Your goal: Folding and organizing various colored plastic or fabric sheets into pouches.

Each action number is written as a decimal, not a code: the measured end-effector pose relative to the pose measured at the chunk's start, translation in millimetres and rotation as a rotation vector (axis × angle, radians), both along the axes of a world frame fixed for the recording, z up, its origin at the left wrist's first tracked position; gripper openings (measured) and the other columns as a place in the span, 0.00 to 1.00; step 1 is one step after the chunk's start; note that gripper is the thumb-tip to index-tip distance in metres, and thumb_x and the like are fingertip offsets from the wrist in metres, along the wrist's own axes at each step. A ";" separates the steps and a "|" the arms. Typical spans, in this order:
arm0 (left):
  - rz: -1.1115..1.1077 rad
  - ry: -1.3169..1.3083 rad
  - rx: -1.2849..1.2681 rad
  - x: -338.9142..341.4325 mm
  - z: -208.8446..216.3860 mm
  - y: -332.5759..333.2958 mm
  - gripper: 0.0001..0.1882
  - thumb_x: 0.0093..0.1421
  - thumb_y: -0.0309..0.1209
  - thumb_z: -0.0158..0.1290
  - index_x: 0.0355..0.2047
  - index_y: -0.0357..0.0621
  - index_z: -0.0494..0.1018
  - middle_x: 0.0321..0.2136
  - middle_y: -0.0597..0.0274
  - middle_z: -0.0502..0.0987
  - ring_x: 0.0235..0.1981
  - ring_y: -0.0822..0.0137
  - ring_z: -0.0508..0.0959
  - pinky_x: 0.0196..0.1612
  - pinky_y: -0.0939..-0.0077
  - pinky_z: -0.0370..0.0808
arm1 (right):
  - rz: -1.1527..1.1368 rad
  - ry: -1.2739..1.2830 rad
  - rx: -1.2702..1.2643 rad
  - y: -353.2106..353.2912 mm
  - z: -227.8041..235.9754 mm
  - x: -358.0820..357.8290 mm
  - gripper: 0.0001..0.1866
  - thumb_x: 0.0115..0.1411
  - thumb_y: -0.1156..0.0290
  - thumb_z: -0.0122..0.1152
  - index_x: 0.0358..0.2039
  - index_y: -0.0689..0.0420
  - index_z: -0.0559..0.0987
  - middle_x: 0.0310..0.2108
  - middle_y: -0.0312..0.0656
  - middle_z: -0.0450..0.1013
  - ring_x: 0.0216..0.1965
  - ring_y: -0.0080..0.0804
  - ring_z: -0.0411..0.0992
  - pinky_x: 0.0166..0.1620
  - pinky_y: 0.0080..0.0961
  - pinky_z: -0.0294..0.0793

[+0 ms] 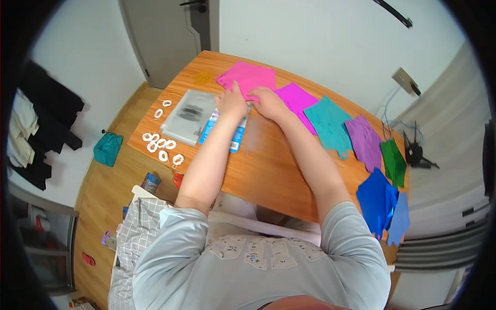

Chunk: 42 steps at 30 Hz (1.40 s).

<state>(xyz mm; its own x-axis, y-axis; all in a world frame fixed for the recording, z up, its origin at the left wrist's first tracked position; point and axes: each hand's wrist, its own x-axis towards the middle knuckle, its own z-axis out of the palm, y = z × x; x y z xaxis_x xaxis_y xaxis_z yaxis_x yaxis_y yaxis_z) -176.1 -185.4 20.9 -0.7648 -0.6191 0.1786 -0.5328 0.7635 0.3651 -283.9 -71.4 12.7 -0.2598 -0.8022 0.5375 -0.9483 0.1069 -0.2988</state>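
Note:
Both of my hands rest on the near edge of a bright pink paper sheet [248,76] lying on the wooden table [268,170]. My left hand [231,101] presses its lower left part, fingers bent down on it. My right hand [267,102] lies just to the right, touching the sheet's lower edge beside a magenta sheet [297,101]. Under my left wrist lies a blue and white flat packet [237,135].
Teal [328,124], purple [364,140], green [393,163] and blue [380,204] sheets line the table's right side. A clear plastic bag [188,116] and several white rings [161,143] lie at the left. A teal cloth [107,149] and small items sit on the floor.

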 end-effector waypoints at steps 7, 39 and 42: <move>0.030 -0.102 0.004 6.7 -7.6 -5.4 0.37 0.60 0.39 0.50 0.68 0.40 0.56 0.51 0.44 0.76 0.57 0.50 0.68 0.61 0.54 0.53 | 0.064 -0.164 0.172 -42.2 -20.3 -22.3 0.13 0.54 0.70 0.64 0.40 0.56 0.82 0.40 0.50 0.78 0.44 0.51 0.75 0.48 0.42 0.75; 0.006 -0.052 -0.111 2.1 -20.4 -24.3 0.24 0.62 0.53 0.51 0.53 0.57 0.79 0.56 0.58 0.72 0.59 0.55 0.67 0.60 0.53 0.56 | -0.276 -1.259 -0.798 -53.5 -31.0 -61.9 0.07 0.69 0.69 0.53 0.39 0.58 0.75 0.30 0.34 0.73 0.32 0.24 0.73 0.32 0.26 0.73; 0.010 -0.026 -0.113 -0.9 -18.4 -20.3 0.23 0.62 0.52 0.51 0.49 0.54 0.81 0.54 0.57 0.74 0.58 0.54 0.67 0.59 0.53 0.57 | -0.126 -1.573 -1.343 -26.4 -9.5 -96.3 0.07 0.68 0.69 0.52 0.38 0.59 0.72 0.34 0.38 0.73 0.34 0.28 0.73 0.35 0.27 0.76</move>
